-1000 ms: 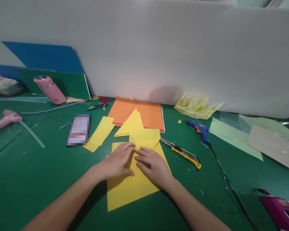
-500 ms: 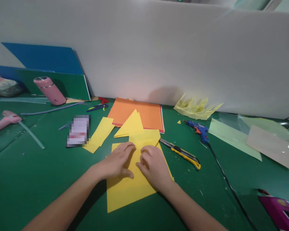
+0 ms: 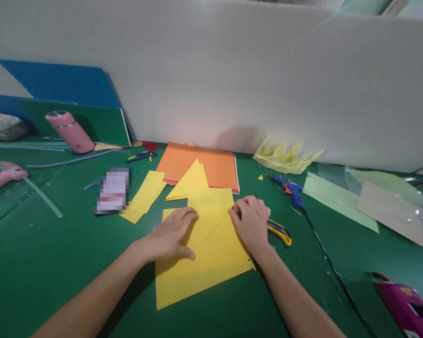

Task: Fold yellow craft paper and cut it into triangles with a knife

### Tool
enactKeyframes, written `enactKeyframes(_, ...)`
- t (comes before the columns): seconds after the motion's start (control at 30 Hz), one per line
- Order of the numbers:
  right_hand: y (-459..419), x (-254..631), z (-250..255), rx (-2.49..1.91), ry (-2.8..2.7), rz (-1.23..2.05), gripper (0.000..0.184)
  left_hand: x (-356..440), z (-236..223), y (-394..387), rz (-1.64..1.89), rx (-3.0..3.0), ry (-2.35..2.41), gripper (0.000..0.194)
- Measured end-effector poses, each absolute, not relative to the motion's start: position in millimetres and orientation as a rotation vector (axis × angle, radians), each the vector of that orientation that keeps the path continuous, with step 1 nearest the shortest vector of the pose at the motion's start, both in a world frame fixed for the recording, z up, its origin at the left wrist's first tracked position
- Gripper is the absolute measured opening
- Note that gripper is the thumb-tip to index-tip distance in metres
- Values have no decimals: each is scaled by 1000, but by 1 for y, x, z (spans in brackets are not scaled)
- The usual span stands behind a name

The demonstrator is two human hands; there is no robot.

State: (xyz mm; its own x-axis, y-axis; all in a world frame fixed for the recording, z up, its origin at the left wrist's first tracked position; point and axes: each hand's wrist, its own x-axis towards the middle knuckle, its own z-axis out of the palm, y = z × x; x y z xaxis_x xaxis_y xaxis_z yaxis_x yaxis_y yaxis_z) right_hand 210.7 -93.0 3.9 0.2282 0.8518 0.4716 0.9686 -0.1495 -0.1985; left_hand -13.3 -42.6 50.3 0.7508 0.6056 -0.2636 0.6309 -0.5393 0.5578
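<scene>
Yellow paper (image 3: 204, 263) lies in front of me, with a faint diagonal line across it and a narrower yellow piece at its top. My left hand (image 3: 174, 234) rests on the left part of the paper, thumb and fingers spread. At the right edge, the curled fingers of my right hand (image 3: 252, 223) pinch the paper between thumb and forefinger. Behind that hand lies a yellow utility knife (image 3: 280, 233), its blade end hidden. Yellow triangles (image 3: 190, 180) sit beyond the paper, and yellow strips (image 3: 148, 195) lie to its left.
Stacked orange sheets (image 3: 218, 164) are at the back. On the right are a blue glue gun (image 3: 291, 188) with its cord, a spiky pale-yellow paper piece (image 3: 287, 157) and green paper (image 3: 338, 199). A phone (image 3: 113, 190), pink bottle (image 3: 70, 131) and pink glue gun (image 3: 9, 176) stand left.
My right hand has moved from the paper's middle to its right edge, uncovering the diagonal line and now covering the knife's front. My left hand has stayed in place.
</scene>
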Motion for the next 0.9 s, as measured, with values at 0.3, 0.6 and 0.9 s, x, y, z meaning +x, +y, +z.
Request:
enactKeyframes(0.3,-87,214,1,-2093,-1590,-370,18,-14,49,-42,-56,2314,923,73)
enactKeyframes(0.6,-86,215,-4,-2039,-1560,-319,23,-16,47,-41,-11,2301,906,73)
enactKeyframes(0.9,-85,213,-9,-1953,-1650,-218,35,-15,50,-41,-20,2291,892,69)
